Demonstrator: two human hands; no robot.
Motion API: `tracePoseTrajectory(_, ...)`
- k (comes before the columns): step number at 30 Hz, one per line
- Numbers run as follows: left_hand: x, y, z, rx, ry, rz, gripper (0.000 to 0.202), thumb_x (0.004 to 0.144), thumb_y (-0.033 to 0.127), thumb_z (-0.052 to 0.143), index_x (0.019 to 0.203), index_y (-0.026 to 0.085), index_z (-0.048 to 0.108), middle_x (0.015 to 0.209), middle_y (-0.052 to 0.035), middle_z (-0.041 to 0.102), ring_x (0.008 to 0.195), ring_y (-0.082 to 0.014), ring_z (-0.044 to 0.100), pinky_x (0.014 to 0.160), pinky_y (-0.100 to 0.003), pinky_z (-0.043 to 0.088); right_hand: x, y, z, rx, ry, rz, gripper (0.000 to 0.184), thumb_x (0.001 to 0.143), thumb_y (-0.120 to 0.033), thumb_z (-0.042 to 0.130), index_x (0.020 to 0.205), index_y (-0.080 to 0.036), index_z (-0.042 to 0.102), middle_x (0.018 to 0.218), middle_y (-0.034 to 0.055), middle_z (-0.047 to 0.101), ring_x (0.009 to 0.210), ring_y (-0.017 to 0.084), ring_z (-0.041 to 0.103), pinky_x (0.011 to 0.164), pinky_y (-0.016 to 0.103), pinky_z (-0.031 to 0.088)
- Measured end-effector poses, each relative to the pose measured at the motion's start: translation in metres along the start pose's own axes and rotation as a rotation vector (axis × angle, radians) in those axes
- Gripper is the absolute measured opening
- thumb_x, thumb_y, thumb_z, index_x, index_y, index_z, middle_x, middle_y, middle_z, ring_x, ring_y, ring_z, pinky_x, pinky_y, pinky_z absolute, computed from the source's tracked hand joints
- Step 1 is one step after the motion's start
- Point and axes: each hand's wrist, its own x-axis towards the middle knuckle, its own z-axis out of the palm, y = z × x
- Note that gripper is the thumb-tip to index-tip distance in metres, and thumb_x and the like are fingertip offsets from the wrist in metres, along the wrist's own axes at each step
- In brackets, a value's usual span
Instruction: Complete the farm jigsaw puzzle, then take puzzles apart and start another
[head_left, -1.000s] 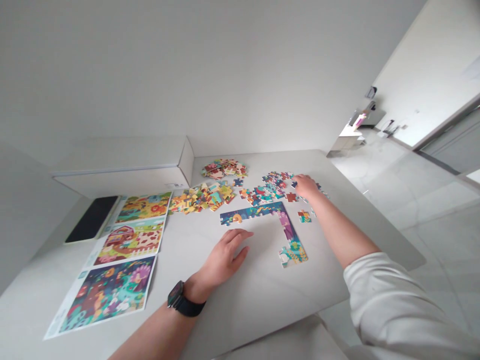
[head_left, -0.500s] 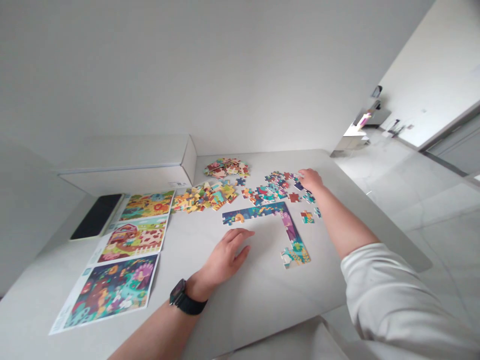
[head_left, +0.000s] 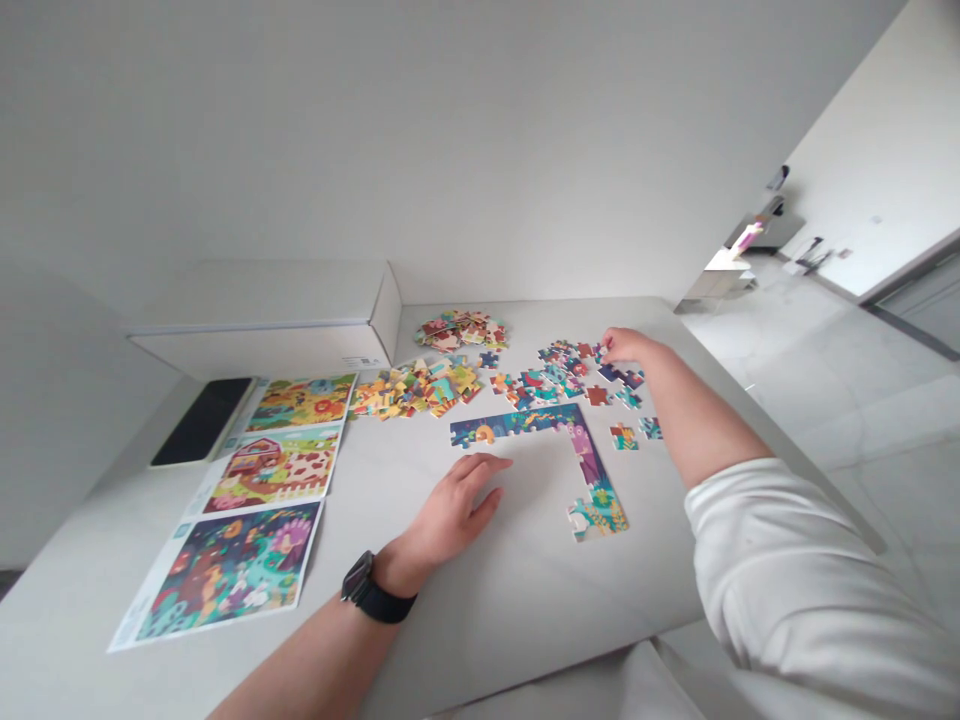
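Observation:
My left hand (head_left: 454, 505) lies flat on the white table (head_left: 510, 590), fingers stretched out, just below the joined L-shaped strip of puzzle pieces (head_left: 559, 440). It holds nothing. My right hand (head_left: 626, 348) reaches to the far right of the table, fingertips pinched down among the blue-and-red loose pieces (head_left: 559, 375). Whether a piece is between the fingers I cannot make out.
Two more heaps of loose pieces lie further back: a yellow one (head_left: 416, 387) and a reddish one (head_left: 461, 330). A sheet with three reference pictures (head_left: 255, 500) lies at left, beside a dark tablet (head_left: 202, 432) and a white box (head_left: 277, 315). The table's edge runs close on the right.
My right hand has shifted a little right and back along the loose pieces, and its fingers have curled together. The left hand has stayed flat in place. The camera has turned slightly.

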Motion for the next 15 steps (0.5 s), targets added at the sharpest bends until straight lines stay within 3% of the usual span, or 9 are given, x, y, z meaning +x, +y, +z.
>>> tracePoseTrajectory(4, 0.001, -0.001, 0.002, -0.006, 0.013, 0.000, 0.036, 0.107, 0.025, 0.058, 0.143, 0.026, 0.063, 0.133, -0.0119, 0.073, 0.124, -0.0259, 0.071, 0.109, -0.042, 0.061, -0.013, 0.008, -0.001, 0.134, 0.144, 0.001, 0.024, 0.073, -0.018, 0.085, 0.095, -0.020, 0.075, 0.092, 0.0059, 0.081, 0.088, 0.022, 0.073, 0.083, 0.031, 0.054)
tracePoseTrajectory(8, 0.002, -0.003, 0.003, -0.018, 0.021, 0.002, 0.033, 0.108, 0.028, 0.057, 0.141, 0.025, 0.064, 0.132, -0.0122, 0.073, 0.126, -0.0262, 0.071, 0.111, -0.043, 0.060, -0.044, 0.009, -0.003, 0.530, 0.254, -0.010, 0.025, 0.076, -0.021, 0.085, 0.098, -0.019, 0.072, 0.090, 0.0044, 0.077, 0.081, 0.019, 0.071, 0.081, 0.031, 0.057)
tracePoseTrajectory(12, 0.004, -0.007, 0.004, -0.041, 0.035, -0.002, 0.030, 0.108, 0.030, 0.057, 0.136, 0.024, 0.066, 0.130, -0.0114, 0.074, 0.125, -0.0265, 0.072, 0.112, -0.045, 0.059, -0.098, -0.007, -0.002, 1.035, 0.229, -0.049, 0.035, 0.075, -0.029, 0.091, 0.103, -0.020, 0.071, 0.094, 0.0031, 0.074, 0.075, 0.015, 0.071, 0.077, 0.032, 0.061)
tracePoseTrajectory(15, 0.006, -0.008, 0.007, -0.083, 0.059, -0.017, 0.028, 0.107, 0.033, 0.058, 0.132, 0.024, 0.068, 0.128, -0.0108, 0.075, 0.119, -0.0256, 0.073, 0.107, -0.045, 0.062, -0.143, -0.026, 0.004, 1.206, 0.150, -0.103, 0.040, 0.072, -0.035, 0.095, 0.103, -0.021, 0.073, 0.090, 0.0023, 0.073, 0.078, 0.016, 0.071, 0.078, 0.032, 0.062)
